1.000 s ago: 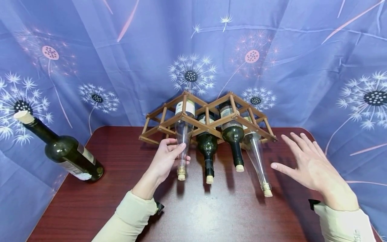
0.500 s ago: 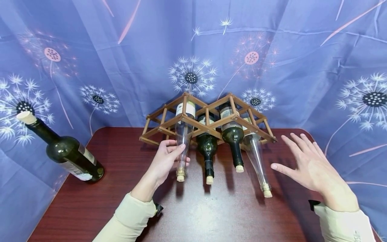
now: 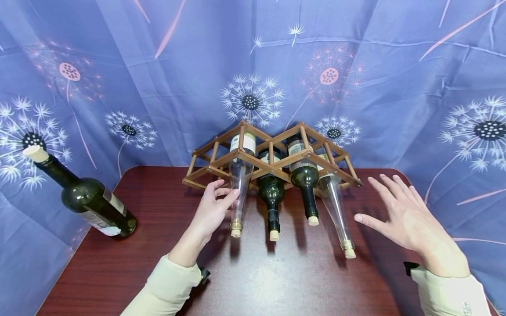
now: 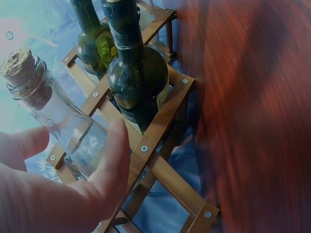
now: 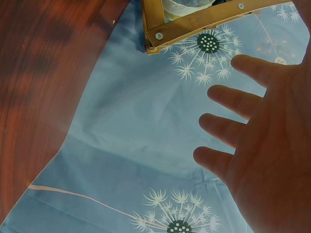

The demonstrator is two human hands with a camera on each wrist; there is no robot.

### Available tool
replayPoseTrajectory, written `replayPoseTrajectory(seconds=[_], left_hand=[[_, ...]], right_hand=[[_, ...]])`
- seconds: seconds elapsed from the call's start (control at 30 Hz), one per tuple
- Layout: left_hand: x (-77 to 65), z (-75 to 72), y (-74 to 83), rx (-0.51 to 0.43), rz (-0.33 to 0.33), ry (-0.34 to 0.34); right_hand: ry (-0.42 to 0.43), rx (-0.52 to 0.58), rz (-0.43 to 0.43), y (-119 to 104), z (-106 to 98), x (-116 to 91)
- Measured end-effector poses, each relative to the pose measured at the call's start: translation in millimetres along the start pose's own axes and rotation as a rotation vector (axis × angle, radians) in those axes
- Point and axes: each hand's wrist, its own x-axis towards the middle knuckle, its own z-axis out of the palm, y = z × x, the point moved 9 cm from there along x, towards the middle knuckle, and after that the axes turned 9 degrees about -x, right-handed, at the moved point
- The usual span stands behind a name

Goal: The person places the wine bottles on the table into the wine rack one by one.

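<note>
In the head view my left hand (image 3: 215, 208) is beside a clear glass bottle (image 3: 242, 175) with a cork, which lies neck forward in the wooden wine rack (image 3: 270, 166). The left wrist view shows its thumb and a finger loosely spread on either side of the clear bottle (image 4: 73, 124); whether they touch the glass is hard to tell. Two dark green bottles (image 3: 271, 189) and another clear bottle (image 3: 334, 202) also rest in the rack. My right hand (image 3: 407, 219) hovers right of the rack with its fingers spread, holding nothing.
A corked dark green wine bottle (image 3: 95, 202) stands upright at the left of the reddish-brown table (image 3: 269, 281). A blue curtain (image 3: 189, 66) with dandelion prints hangs behind the rack and along both sides.
My left hand has loosened from the clear bottle and drawn slightly left; its fingertips no longer show past the bottle's right side. The bottles and the right hand stay put.
</note>
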Motion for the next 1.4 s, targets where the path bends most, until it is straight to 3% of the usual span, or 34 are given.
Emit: replayPoseTrajectory(seconds=[0.2, 0.43, 0.57, 0.83, 1.17, 1.4], left_hand=[[-3.1, -9.1, 3.8, 0.074, 0.037, 0.050], [-11.0, -21.6, 13.9, 0.299, 0.139, 0.126], [-15.2, -26.2, 19.3, 0.364, 0.200, 0.143], [-26.9, -34.9, 32.8, 0.465, 0.365, 0.223], [-45.4, -45.5, 49.2, 0.710, 0.610, 0.375], [-52.6, -56.1, 55.0, 0.784, 0.684, 0.424]], right_hand=[[0.008, 0.000, -0.005, -1, -1, 1], [0.006, -0.003, 0.000, 0, -1, 0], [0.002, -0.003, 0.004, 1, -1, 0], [0.003, -0.003, 0.003, 0, -1, 0], [0.008, -0.003, -0.001, -1, -2, 0], [0.007, -0.003, -0.002, -2, -2, -1]])
